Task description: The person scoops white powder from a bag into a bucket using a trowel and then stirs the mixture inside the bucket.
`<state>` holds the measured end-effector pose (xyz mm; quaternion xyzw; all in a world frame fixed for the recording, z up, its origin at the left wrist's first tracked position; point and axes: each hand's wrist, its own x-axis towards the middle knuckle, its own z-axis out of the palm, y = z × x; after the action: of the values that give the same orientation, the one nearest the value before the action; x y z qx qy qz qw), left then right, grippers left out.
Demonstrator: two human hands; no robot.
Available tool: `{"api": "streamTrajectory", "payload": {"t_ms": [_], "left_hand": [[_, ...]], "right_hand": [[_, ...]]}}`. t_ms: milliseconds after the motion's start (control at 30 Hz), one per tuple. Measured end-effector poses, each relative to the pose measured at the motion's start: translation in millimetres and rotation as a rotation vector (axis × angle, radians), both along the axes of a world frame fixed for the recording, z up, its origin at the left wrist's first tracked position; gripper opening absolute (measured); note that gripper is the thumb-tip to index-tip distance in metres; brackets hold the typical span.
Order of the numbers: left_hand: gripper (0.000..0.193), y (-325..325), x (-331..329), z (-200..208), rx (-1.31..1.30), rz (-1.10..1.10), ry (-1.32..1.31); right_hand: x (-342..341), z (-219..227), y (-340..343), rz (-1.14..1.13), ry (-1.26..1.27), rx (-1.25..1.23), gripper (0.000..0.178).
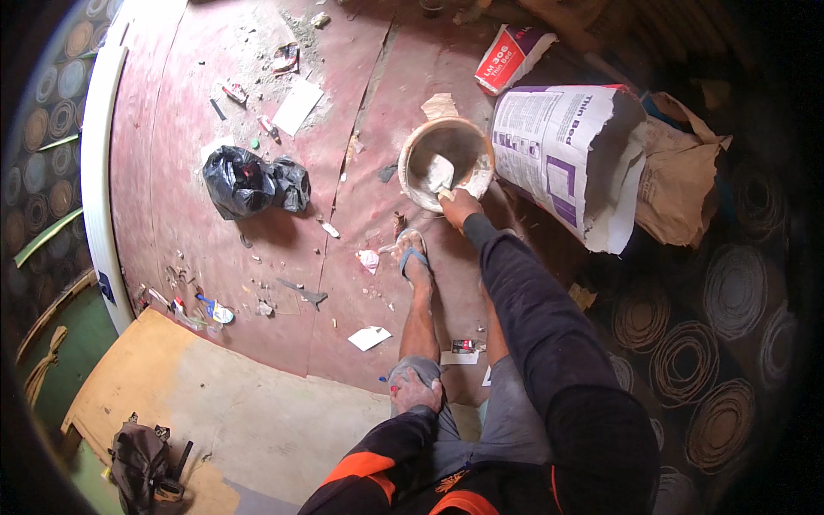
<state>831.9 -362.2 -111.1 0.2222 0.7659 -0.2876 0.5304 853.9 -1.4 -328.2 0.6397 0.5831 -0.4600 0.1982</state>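
1. Left hand (415, 393): nearest the body, laid loosely over the left knee, nothing seen in its grip. Bucket is well off at its twelve o'clock, so this hand is the farther one.
2. Small printed card (463, 347) with dark and red panels, on the floor at the left hand's one-to-two o'clock, between the legs; print too small to read.
3. Right hand (461, 208): at the bucket's near rim, fingers closed round the pale handle of a scraper-like tool. Clearly the nearer hand.
4. Scraper-like tool (439, 171): whitish blade inside the bucket, long axis running from the right grip toward eleven o'clock. Exact tool type can't be told.
5. Bucket (404, 172): round, stained rim, mouth facing up, centre just off the right hand's twelve o'clock. Residue on its inner wall; depth of contents unclear.
6. Large paper bag (536, 142): right hand's two o'clock, just beside the bucket, lying with a torn open end at four o'clock. Purple and black lettering, pictograms, partly legible.
7. Torn bag piece (506, 62): farthest, between twelve and one from the right hand; red panel, white lettering, readable.
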Motion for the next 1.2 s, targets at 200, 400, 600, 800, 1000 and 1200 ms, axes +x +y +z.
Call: {"api": "streamTrajectory", "payload": {"t_ms": [200, 400, 600, 800, 1000, 1200], "left_hand": [[0.083, 6.4, 10.4, 3.9, -0.015, -0.065, 0.060], [0.079, 19.9, 18.9, 8.4, -0.030, -0.084, 0.101], [0.079, 25.2, 24.1, 6.6, -0.033, -0.074, 0.116], [0.084, 35.0, 23.3, 6.6, -0.068, -0.089, 0.077], [0.081, 31.8, 22.2, 13.6, -0.041, -0.149, 0.066], [0.085, 31.7, 15.2, 12.7, -0.037, -0.108, 0.067]], "right_hand": [[23.4, 38.3, 10.4, 0.106, -0.101, 0.049, 0.044], [87.2, 125.6, 9.4, -0.088, 0.237, 0.201, 0.038], [192.5, 290.8, 2.1, -0.568, 0.433, 0.039, 0.035], [250.7, 289.1, 38.2, -0.257, 0.034, 0.432, 0.035], [247.7, 144.9, 92.5, -0.001, -0.278, 0.538, 0.031], [245.3, 57.1, 97.2, 0.124, -0.339, 0.487, 0.018]]}}
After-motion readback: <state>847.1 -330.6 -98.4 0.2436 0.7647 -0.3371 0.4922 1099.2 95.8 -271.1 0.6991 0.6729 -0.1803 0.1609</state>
